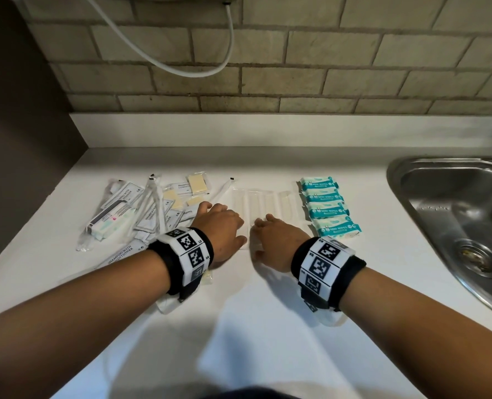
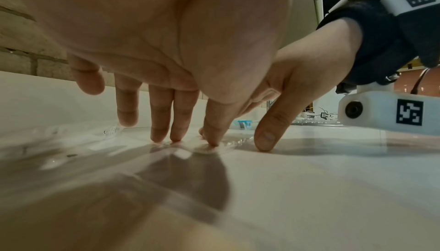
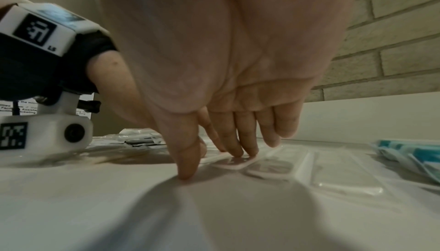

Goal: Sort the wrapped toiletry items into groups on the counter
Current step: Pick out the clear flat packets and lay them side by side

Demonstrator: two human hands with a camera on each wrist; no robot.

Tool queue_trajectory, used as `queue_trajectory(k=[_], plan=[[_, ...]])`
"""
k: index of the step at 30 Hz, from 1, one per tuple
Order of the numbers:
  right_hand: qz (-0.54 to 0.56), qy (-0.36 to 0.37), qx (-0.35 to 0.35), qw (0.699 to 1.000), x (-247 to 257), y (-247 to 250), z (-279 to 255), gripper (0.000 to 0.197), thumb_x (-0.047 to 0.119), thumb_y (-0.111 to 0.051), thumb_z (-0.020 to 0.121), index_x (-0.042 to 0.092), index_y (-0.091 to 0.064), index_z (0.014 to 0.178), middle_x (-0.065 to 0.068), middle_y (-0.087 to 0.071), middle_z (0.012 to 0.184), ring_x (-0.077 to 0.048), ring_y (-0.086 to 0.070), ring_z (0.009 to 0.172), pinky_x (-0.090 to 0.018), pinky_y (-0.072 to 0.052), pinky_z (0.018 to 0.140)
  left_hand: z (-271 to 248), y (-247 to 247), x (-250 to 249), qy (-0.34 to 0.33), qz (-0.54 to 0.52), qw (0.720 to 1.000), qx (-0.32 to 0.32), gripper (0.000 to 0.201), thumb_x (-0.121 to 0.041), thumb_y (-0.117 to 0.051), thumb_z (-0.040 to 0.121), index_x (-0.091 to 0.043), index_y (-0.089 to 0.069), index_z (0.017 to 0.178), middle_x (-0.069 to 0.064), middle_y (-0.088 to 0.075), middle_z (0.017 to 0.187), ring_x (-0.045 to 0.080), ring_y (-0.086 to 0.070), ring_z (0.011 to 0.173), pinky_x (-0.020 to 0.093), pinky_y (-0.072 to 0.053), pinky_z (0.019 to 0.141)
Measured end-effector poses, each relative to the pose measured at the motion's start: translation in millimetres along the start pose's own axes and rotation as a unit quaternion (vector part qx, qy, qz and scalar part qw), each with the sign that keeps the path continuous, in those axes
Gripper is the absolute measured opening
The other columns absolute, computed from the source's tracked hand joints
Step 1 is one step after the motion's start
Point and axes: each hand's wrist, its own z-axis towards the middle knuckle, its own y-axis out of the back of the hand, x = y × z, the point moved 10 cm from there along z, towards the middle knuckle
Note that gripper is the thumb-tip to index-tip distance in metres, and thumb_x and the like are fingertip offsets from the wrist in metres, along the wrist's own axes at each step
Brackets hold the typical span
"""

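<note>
A row of clear-wrapped white combs (image 1: pixel 270 203) lies mid-counter. My left hand (image 1: pixel 221 226) and right hand (image 1: pixel 273 234) flank the row's leftmost comb packet (image 1: pixel 246 205). Both have straight fingers pressing down on it. The left wrist view shows my left hand (image 2: pixel 194 140) with fingertips on the crinkled wrapper (image 2: pixel 228 142). The right wrist view shows my right hand (image 3: pixel 212 161), its fingertips on that packet (image 3: pixel 228 163) and the thumb on the bare counter. Teal mini-wipes packs (image 1: pixel 329 208) stand in a column to the right. A mixed pile of sachets, toothbrushes and soaps (image 1: pixel 141 208) lies to the left.
A steel sink (image 1: pixel 463 214) is set into the counter at the right. A brick wall backs the counter, with a white cable (image 1: pixel 198 61) hanging against it. A dark panel (image 1: pixel 17 110) bounds the left side. A small yellowish packet (image 1: pixel 207 276) lies under my left wrist.
</note>
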Motion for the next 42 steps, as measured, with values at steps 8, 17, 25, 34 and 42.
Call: queue_trajectory(k=[8, 17, 25, 34, 42], plan=[[0.017, -0.019, -0.014, 1.0, -6.4, 11.8, -6.4, 0.054, 0.029, -0.046, 0.096, 0.006, -0.037, 0.144, -0.008, -0.036, 0.151, -0.027, -0.025, 0.144, -0.04, -0.03, 0.116, -0.7, 12.4, -6.0, -0.002, -0.01, 1.0, -0.014, 0.03, -0.049, -0.045, 0.093, -0.022, -0.058, 0.101, -0.006, -0.057, 0.129, 0.022, -0.037, 0.134, 0.045, -0.016, 0.109], [0.02, -0.093, -0.02, 0.995, -47.5, 15.6, -21.8, 0.039, 0.004, -0.044, 0.092, 0.008, -0.049, 0.13, -0.011, -0.051, 0.134, -0.026, -0.052, 0.121, -0.035, -0.045, 0.102, 10.7, 14.3, -68.3, -0.096, -0.016, 0.995, 0.002, 0.044, -0.046, -0.035, 0.097, -0.029, -0.052, 0.134, -0.006, -0.043, 0.15, 0.025, -0.021, 0.146, 0.048, -0.01, 0.114], [0.046, -0.085, 0.004, 0.995, -39.6, 18.0, -36.5, 0.031, 0.01, -0.044, 0.097, 0.012, -0.06, 0.124, -0.009, -0.059, 0.125, -0.024, -0.057, 0.116, -0.031, -0.045, 0.096, 13.9, 5.0, -75.3, -0.103, 0.011, 0.994, 0.028, 0.034, -0.047, -0.04, 0.094, -0.031, -0.062, 0.114, -0.009, -0.055, 0.137, 0.027, -0.027, 0.143, 0.048, -0.013, 0.112], [0.043, -0.094, -0.004, 0.995, -41.4, 18.6, -34.9, 0.033, 0.011, -0.046, 0.097, 0.015, -0.06, 0.127, -0.007, -0.06, 0.125, -0.022, -0.058, 0.116, -0.03, -0.045, 0.098, 17.2, 4.5, -74.1, -0.098, 0.022, 0.994, 0.032, 0.035, -0.047, -0.041, 0.094, -0.03, -0.062, 0.117, -0.009, -0.055, 0.137, 0.026, -0.028, 0.142, 0.048, -0.017, 0.105], [0.038, -0.092, -0.007, 0.995, -39.5, 19.3, -35.9, 0.03, 0.014, -0.048, 0.098, 0.016, -0.063, 0.123, -0.007, -0.063, 0.122, -0.022, -0.061, 0.112, -0.03, -0.048, 0.096, 16.7, 3.1, -74.7, -0.098, 0.021, 0.995, 0.026, 0.037, -0.049, -0.041, 0.094, -0.028, -0.062, 0.116, -0.008, -0.056, 0.136, 0.027, -0.03, 0.141, 0.048, -0.018, 0.105]])
